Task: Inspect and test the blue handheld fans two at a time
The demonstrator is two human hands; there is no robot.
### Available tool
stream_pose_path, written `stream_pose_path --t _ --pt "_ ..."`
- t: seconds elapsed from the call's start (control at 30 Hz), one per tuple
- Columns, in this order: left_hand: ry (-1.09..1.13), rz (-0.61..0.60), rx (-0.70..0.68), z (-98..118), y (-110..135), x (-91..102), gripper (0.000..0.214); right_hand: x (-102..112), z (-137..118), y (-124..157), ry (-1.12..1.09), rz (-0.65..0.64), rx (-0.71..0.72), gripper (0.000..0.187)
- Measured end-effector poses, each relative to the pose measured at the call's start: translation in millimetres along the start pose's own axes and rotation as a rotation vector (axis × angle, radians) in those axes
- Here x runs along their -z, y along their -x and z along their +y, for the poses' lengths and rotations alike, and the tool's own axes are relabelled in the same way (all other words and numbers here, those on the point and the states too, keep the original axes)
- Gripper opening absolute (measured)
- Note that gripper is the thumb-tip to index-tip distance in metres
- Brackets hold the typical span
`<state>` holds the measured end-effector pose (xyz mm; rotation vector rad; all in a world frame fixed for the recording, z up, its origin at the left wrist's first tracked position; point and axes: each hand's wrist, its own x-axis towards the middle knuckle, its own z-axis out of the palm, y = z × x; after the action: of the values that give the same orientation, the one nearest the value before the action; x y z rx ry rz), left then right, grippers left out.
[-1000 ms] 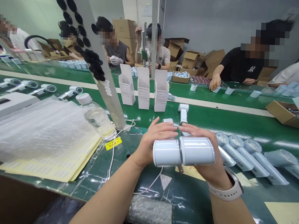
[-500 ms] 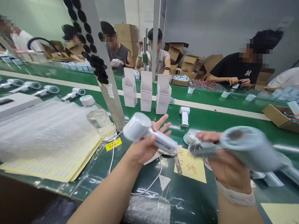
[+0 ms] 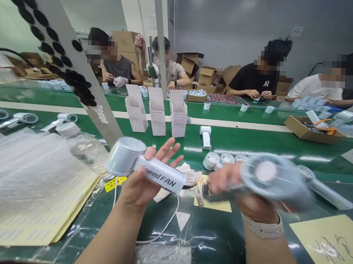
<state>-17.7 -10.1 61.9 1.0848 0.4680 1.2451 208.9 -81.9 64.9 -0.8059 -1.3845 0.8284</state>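
In my left hand (image 3: 138, 187) is a white and pale-blue handheld fan (image 3: 161, 176), with "Speed FAN" lettering on its handle. The thumb presses that handle from the near side, while the other fingertips stick out beyond it. My right hand (image 3: 252, 209), with a pale band at the wrist, grips a second handheld fan (image 3: 276, 178). Motion blurs this fan, whose round end faces me with a pale disc in the middle. Behind the two hands, a whitish cloth (image 3: 192, 174) and a yellow note (image 3: 217, 204) lie on the green tabletop.
Three white boxes (image 3: 157, 115) stand upright with raised flaps. Another fan (image 3: 205, 138) lies beyond my hands, and one (image 3: 329, 191) at right. A slanted metal post (image 3: 87, 84) carries black discs. A plastic bottle (image 3: 88, 153) and stacked sheets (image 3: 28, 187) occupy the left. Co-workers sit opposite.
My left hand and its fan have come nearer and left, the lettering now turned toward me. The right-hand fan has turned its round end more to me. The view has swung right.
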Motion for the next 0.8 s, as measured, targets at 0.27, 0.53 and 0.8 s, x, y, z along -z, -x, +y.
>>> stream_pose_path --t 0.27,0.53,0.8 --pt "-0.096 0.008 -0.068 -8 -1 -10.9 0.032 -15 -16 -5 -0.204 0.155 -0.037 0.017" --pt "0.101 0.031 0.124 -10 -1 -8.0 0.038 -16 16 -1 -0.057 0.229 -0.209 0.032" --pt "0.104 0.041 0.196 -39 -3 -11.8 0.075 -42 53 -9 -0.046 0.304 -0.411 0.088"
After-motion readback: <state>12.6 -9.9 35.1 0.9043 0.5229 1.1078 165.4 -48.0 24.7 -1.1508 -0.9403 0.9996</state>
